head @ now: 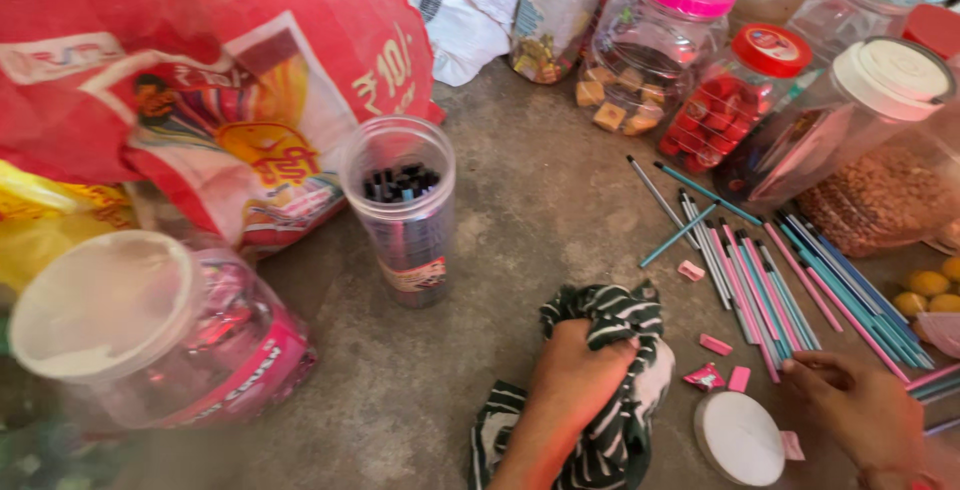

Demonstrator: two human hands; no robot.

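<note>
My left hand (575, 375) is closed around a bunched green-and-white striped cloth (610, 440) pressed onto the grey floor. To its right, my right hand (860, 410) rests low on the floor, fingers spread, its fingertips by a round white lid (740, 438) and small pink erasers (715, 344). Just beyond the right hand lie several pink and teal pencils (790, 295), spread in a loose row. A clear lidless jar (400, 210) filled with dark pens stands upright behind the cloth.
A red printed sack (200, 80) fills the upper left. A clear jar with a white lid (130, 330) sits at the near left. Lidded jars, pink (660, 45), red (735, 95) and white (850, 130), stand at the back right. Yellow round sweets (930, 290) lie at the right edge.
</note>
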